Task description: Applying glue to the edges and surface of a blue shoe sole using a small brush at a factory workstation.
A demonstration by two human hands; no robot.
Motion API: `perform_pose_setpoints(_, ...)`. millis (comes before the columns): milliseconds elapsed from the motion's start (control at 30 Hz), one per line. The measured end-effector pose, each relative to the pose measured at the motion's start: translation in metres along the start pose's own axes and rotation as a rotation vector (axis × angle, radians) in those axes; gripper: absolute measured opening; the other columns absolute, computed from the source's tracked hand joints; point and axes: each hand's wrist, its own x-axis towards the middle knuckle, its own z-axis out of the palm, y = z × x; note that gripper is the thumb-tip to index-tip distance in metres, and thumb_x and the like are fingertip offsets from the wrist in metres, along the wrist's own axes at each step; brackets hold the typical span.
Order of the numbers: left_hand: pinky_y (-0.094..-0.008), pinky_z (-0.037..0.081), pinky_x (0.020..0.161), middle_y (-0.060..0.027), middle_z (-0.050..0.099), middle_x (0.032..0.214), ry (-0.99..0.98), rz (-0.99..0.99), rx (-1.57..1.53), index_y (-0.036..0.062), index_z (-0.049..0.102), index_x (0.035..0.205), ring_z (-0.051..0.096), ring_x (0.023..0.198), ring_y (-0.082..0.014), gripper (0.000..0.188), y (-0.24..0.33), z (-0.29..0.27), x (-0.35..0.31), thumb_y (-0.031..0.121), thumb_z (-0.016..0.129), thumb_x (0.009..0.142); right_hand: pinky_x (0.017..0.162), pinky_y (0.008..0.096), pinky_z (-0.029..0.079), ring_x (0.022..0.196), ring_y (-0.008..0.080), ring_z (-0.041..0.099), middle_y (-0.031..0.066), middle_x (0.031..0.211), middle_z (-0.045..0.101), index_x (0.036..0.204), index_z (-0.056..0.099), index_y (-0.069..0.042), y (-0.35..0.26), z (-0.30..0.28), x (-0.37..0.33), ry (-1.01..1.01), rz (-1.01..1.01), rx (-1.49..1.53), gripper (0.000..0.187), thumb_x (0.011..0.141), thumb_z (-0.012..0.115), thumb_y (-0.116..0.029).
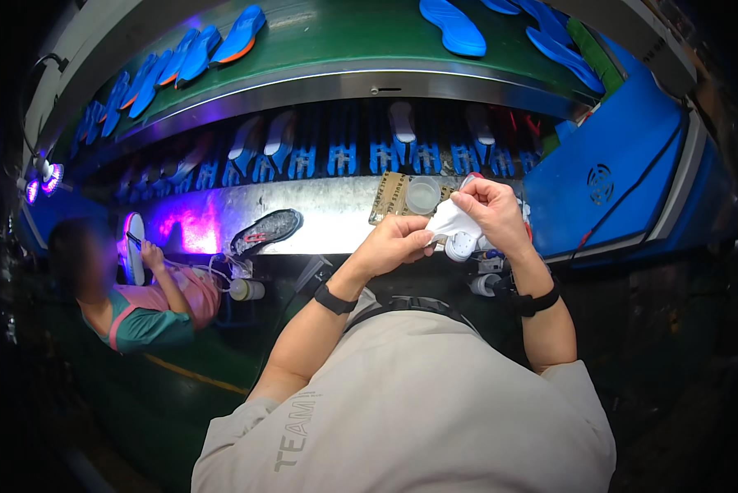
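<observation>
Here's the white cloth (454, 221), right in front of the body, held up over the near edge of the table (329, 205). The left hand (398, 245) pinches its lower left side between thumb and fingers; the right hand (491, 212) grips the upper right, fingers curled in. Just under the cloth sits a white rounded piece (461, 246) with small dark marks; whether the cloth touches it, I can't tell.

How far along? The cloth is in both hands, stretched between them, so that much is done. It isn't set down or let go, and I'd judge this a middle stage; how much is left, nothing here settles.

Now the containers: just beyond the left hand, a clear round tub (422, 195) rests on a printed cardboard piece (384, 205). It looks open, with no contents I can make out. Off to the left, below the table edge, there's a pale bottle (246, 290), its filling unclear.

Further out, a dark shoe piece (266, 232) lies on the table. At far left, a co-worker's hand (152, 255) works by a white-edged sole (132, 246). Behind it all, blue holders (343, 160) stand in a row, and blue insoles (453, 29) lie on the green belt (344, 37).
</observation>
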Motion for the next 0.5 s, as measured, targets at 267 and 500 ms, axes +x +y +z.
perform_pose_setpoints(267, -0.018, 0.036, 0.055, 0.0001, 0.063, 0.085, -0.065, 0.002, -0.058, -0.0006, 0.067, 0.118, 0.048, 0.065, -0.0038, 0.025, 0.002, 0.0, 0.002, 0.014, 0.055, 0.101, 0.061, 0.019, 0.042, 0.07, 0.002, 0.053, -0.0034, 0.077, 0.062, 0.089, 0.068, 0.0, 0.009, 0.0, 0.002, 0.022, -0.006, 0.09, 0.016, 0.096, 0.07, -0.015)
perform_pose_setpoints(500, -0.0182, 0.036, 0.055, -0.0002, 0.064, 0.085, 0.002, -0.015, 0.0, -0.0005, 0.067, 0.118, 0.048, 0.066, -0.0027, 0.024, 0.0, 0.002, 0.006, 0.012, 0.056, 0.101, 0.057, 0.0202, 0.042, 0.065, 0.0025, 0.055, -0.0028, 0.072, 0.063, 0.085, 0.067, -0.001, 0.019, -0.005, 0.008, 0.079, -0.048, 0.1, 0.02, 0.095, 0.071, -0.017)
